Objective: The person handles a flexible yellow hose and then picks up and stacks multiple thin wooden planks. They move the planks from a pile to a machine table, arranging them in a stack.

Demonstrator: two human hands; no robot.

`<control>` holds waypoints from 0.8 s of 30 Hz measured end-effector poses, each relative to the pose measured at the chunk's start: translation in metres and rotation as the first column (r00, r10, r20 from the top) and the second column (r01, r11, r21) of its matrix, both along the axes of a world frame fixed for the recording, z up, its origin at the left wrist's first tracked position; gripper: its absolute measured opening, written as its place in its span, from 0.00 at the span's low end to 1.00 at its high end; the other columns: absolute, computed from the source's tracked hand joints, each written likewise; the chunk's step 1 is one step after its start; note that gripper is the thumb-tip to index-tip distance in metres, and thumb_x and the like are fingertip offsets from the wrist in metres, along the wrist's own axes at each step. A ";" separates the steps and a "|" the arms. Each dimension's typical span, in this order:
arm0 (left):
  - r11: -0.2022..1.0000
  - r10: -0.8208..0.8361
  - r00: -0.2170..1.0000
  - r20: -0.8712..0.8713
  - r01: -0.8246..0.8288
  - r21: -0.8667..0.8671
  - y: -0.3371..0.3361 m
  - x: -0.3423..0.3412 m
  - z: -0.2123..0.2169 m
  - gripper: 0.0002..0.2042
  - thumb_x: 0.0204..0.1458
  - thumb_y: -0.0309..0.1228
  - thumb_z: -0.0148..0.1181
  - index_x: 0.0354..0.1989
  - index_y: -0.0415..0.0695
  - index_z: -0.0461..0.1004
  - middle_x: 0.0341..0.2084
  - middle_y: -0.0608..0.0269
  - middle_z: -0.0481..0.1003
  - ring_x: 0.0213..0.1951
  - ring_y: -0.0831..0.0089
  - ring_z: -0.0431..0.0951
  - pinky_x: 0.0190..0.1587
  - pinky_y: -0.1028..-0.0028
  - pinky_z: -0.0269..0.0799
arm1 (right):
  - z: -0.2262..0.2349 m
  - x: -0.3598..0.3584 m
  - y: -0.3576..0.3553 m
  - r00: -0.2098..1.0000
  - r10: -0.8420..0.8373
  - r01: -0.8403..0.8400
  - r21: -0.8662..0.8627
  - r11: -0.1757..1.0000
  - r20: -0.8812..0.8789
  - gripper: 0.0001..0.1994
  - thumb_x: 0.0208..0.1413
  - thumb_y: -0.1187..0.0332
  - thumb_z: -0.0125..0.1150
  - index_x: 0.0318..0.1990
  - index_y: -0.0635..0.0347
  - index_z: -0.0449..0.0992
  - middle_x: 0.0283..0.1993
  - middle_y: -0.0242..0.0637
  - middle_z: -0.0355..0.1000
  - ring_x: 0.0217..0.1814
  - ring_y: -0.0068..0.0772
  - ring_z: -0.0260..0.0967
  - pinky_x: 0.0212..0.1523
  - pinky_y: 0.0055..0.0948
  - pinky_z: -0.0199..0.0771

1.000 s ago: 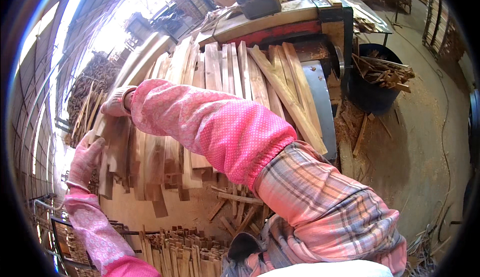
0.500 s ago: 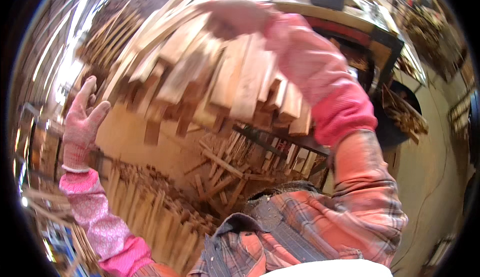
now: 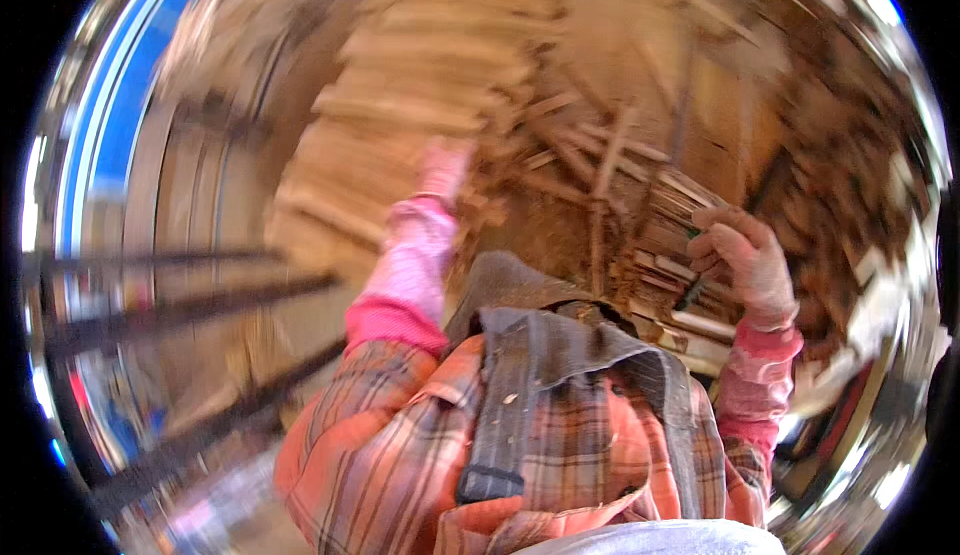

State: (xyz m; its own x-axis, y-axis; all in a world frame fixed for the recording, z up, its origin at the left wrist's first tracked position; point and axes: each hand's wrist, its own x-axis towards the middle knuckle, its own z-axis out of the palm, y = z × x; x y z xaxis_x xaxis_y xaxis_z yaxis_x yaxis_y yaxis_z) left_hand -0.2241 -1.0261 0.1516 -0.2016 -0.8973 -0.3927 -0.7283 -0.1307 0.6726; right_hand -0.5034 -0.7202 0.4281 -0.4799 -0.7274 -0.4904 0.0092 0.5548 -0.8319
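My left hand (image 3: pixel 446 167), in a pale, pinkish work glove, reaches over a long row of stacked wooden strips (image 3: pixel 400 105). It is at the edge of this stack, and motion blur hides its fingers and whether they touch the wood. On the right my right hand (image 3: pixel 742 260), gloved too, hangs in the air with its fingers loosely bent and a little apart. No piece of wood shows in it. Below and beside it lie several light wooden pieces (image 3: pixel 660 265) in a dark frame.
Loose sticks (image 3: pixel 600 160) lie crossed on the floor between the stacks. Dark metal bars (image 3: pixel 190 305) run along the left side. A brown, blurred heap of wood (image 3: pixel 840 145) is at the right, and a blue panel (image 3: pixel 130 85) stands far left.
My view has swung left from the raised pile of wood strips to the row of stacked strips. My right hand has left that pile; my left hand has come over the row.
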 end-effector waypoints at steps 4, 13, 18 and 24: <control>0.945 0.241 0.930 0.277 -0.289 0.150 0.070 0.060 -0.068 0.45 0.48 0.54 0.67 0.70 0.38 0.62 0.67 0.39 0.64 0.70 0.49 0.62 0.71 0.58 0.59 | -0.131 0.023 -0.053 0.965 0.253 -0.263 0.233 0.936 0.075 0.16 0.64 0.63 0.58 0.52 0.65 0.76 0.35 0.33 0.77 0.31 0.23 0.71 0.33 0.26 0.73; 0.375 0.884 0.391 0.255 -0.920 0.109 0.074 0.177 -0.121 0.41 0.49 0.57 0.65 0.59 0.29 0.72 0.60 0.35 0.71 0.61 0.46 0.73 0.63 0.57 0.68 | -0.316 0.129 -0.212 0.738 0.647 -0.669 0.341 0.661 0.194 0.22 0.60 0.52 0.58 0.47 0.64 0.80 0.33 0.33 0.77 0.32 0.27 0.73 0.35 0.27 0.73; 0.062 0.970 0.082 0.231 -0.994 0.093 0.085 0.266 -0.254 0.46 0.47 0.65 0.64 0.57 0.28 0.74 0.54 0.41 0.77 0.56 0.50 0.78 0.57 0.58 0.73 | -0.420 0.157 -0.269 0.667 0.742 -0.687 0.440 0.578 0.067 0.27 0.58 0.50 0.58 0.56 0.63 0.75 0.46 0.47 0.79 0.46 0.40 0.78 0.48 0.36 0.76; 0.035 0.979 -0.057 -0.193 -0.896 0.442 0.092 0.238 -0.228 0.45 0.54 0.63 0.60 0.63 0.28 0.68 0.59 0.49 0.74 0.57 0.57 0.77 0.60 0.65 0.69 | -0.438 0.160 -0.307 0.443 0.824 -0.689 0.454 0.565 -0.354 0.38 0.58 0.46 0.57 0.67 0.67 0.64 0.66 0.57 0.68 0.67 0.57 0.67 0.66 0.46 0.66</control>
